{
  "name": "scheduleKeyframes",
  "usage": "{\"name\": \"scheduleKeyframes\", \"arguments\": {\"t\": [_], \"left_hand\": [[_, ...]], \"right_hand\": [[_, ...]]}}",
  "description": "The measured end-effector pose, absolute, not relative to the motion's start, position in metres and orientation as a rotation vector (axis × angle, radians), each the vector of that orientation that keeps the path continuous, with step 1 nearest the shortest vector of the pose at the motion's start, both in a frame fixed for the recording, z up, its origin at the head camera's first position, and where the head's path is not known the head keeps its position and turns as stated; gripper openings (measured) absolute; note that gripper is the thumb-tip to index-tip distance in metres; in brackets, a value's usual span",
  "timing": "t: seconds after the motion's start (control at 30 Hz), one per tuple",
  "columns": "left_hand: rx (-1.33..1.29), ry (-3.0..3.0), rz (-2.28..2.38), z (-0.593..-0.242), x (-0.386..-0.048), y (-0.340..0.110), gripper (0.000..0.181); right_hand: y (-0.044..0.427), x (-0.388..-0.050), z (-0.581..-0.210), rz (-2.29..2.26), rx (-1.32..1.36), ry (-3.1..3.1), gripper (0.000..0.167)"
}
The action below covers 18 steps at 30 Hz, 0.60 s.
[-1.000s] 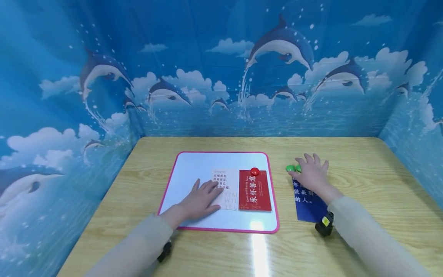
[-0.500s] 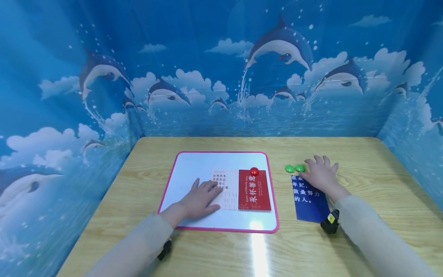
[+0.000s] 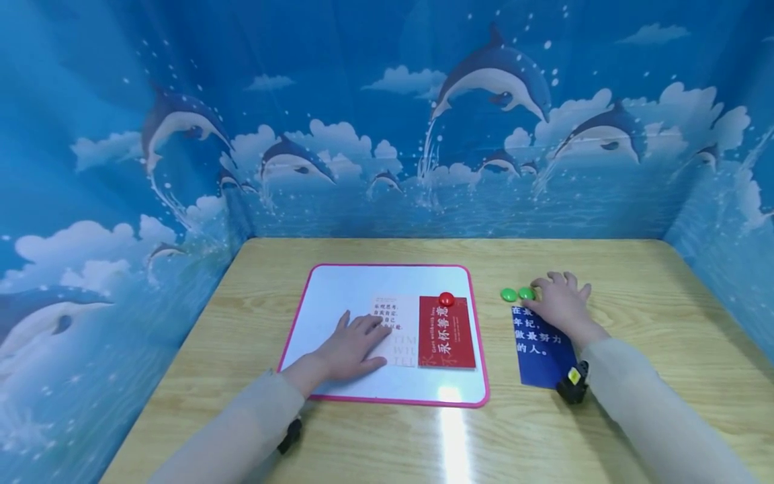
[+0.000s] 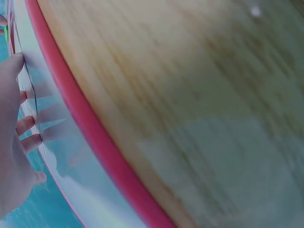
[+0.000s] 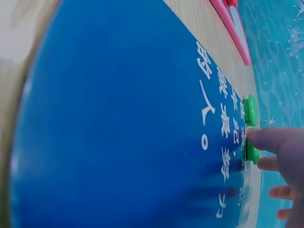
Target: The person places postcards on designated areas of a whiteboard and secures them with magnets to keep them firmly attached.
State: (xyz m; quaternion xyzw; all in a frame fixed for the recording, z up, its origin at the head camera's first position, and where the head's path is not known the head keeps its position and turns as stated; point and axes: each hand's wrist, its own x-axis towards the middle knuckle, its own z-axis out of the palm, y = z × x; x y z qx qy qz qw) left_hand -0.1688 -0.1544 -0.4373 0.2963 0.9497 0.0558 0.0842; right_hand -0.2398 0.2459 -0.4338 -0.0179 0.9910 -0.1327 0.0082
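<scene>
My left hand (image 3: 349, 349) spread on white card (image 3: 404, 353), right hand (image 3: 561, 308) half-curled at green disc (image 3: 526, 294), if it grips I cannot tell

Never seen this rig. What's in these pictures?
No machine, just a person: the left grip and right grip are bare hands. Views: one from the head, looking down, and one from each wrist. On the wood-grain table lie a pink-edged whiteboard, a blue card and two green magnets. The left grip rests on a white card on the whiteboard, beside a red card bearing a red magnet. The right grip is at the right-hand green magnet; whether it holds it is unclear.
</scene>
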Motion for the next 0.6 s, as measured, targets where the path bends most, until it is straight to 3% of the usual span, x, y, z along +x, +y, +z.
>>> {"name": "scheduleKeyframes", "arguments": {"t": [0.23,0.6], "left_hand": [[0.878,2.844,0.166,-0.44,-0.169,-0.1541,0.061],[0.861,2.842,0.163,-0.441,-0.1696,-0.1541,0.061]], "right_hand": [[0.2461,-0.2409,-0.4346,-0.398,-0.065,3.102,0.044],[0.2446,-0.2415,-0.4337,-0.408,-0.072,3.124,0.045]]}}
